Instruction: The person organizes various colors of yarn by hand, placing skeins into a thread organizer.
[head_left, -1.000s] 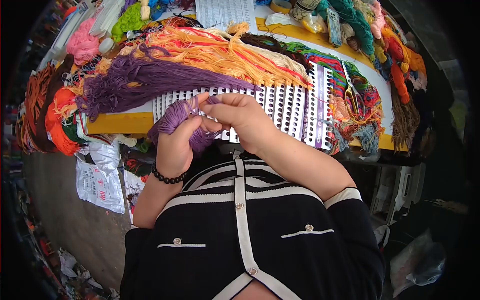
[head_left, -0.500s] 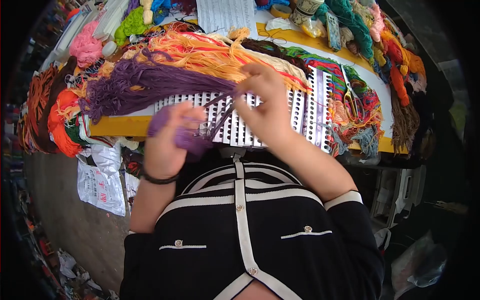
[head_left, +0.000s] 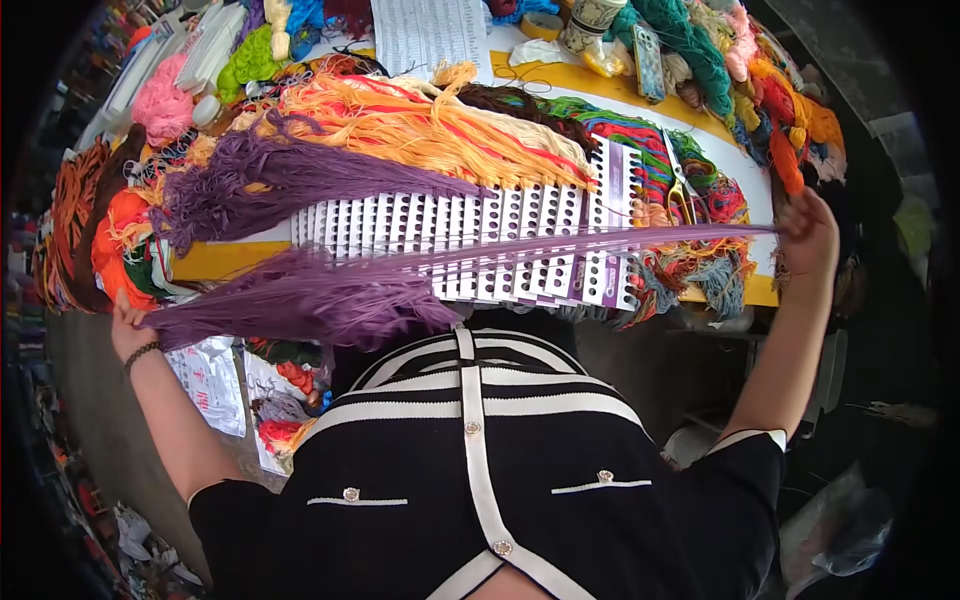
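A long bundle of purple thread point(head_left: 340, 290) is stretched sideways between my two hands, above the row of white punched cards point(head_left: 520, 215). At the far left my left hand point(head_left: 132, 325) is closed on its wide, loose end. Far to the right, my right hand point(head_left: 808, 232) grips the narrow end, its fingers slightly blurred. A second purple bundle point(head_left: 300, 175) lies on the table behind the stretched one, beside orange and yellow thread point(head_left: 400, 115).
Scissors point(head_left: 680, 180) lie on colourful threads at the right. Behind are a printed sheet point(head_left: 430, 40), a phone point(head_left: 648, 65), a patterned cup point(head_left: 590, 25) and tape point(head_left: 543, 26). Red-orange thread point(head_left: 125, 245) sits on the left edge. White bags lie below left.
My hands were close together in front of my body and have moved far apart to either side. The gathered purple thread between them is now drawn out into a long, spread bundle.
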